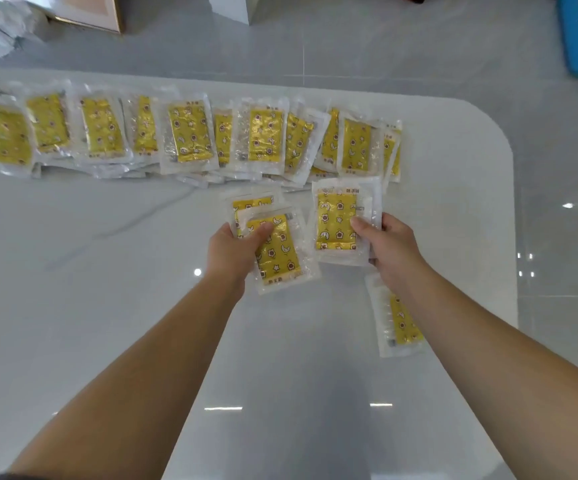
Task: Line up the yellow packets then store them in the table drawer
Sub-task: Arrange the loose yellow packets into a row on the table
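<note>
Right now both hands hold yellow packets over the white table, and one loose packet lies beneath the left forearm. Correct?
Not quite: the head view shows the loose packet lying beneath the right forearm, not the left. The left hand and right hand each hold yellow packets over the white table.

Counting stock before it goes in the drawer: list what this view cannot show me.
Head view:
- Row of packets: left end cut off by the frame edge; overlaps hide those underneath.
- Packets in the left hand: the front one covers the rest.
- Loose packet: partly under the right forearm.
- Print on the packets: too small and blurred.
- Drawer: not in view.
</note>
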